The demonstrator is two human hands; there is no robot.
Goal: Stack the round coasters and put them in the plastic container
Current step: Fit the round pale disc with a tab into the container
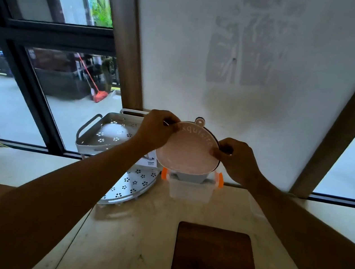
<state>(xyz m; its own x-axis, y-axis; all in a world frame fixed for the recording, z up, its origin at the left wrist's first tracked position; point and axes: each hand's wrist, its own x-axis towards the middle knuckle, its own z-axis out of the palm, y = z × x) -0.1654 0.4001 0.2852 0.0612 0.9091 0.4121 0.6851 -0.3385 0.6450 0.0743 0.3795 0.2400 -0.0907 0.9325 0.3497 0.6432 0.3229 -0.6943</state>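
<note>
1. two hands hold one stack of round coasters in the middle of the frame, just above one plastic container.
2. the left hand pinches its left edge; the right hand pinches its right edge.
3. how many coasters, i cannot tell.
4. one dark board lies on the surface, lower middle.
5. two white trays sit left of the container.

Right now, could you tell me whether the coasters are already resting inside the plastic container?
No, both hands, left hand and right hand, hold the coasters above the plastic container.
</note>
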